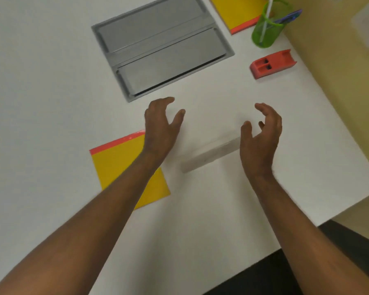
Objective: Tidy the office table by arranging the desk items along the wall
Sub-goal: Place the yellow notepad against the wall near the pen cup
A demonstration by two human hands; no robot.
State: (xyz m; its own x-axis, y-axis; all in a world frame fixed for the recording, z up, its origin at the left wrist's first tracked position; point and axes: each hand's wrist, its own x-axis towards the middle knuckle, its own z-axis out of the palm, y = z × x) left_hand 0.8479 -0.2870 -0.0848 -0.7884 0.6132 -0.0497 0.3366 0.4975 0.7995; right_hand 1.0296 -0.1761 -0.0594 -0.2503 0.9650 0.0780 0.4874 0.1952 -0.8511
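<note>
Hands are hovering over the white table (51, 81), both empty and spread wide. The left hand (160, 126) is curling its fingers loosely with nothing between them, its wrist passing over the corner of a yellow notebook (119, 165) with a red spine strip. The right hand (260, 133) is cupping open, thumb and fingers well apart, gripping nothing; its heel is covering one end of a pale grey block (209, 156) that is lying flat on the table between the two forearms. Past the fingertips, a grey metal hatch (162, 45) is sitting flush in the tabletop. Farther right, near the yellowish wall (339, 81), a red plastic holder (273, 63) is lying on its side, and a green mesh cup (266, 24) is standing just beyond it with pens inside. A second yellow notebook (237, 11) is lying beside the cup at the top edge.
</note>
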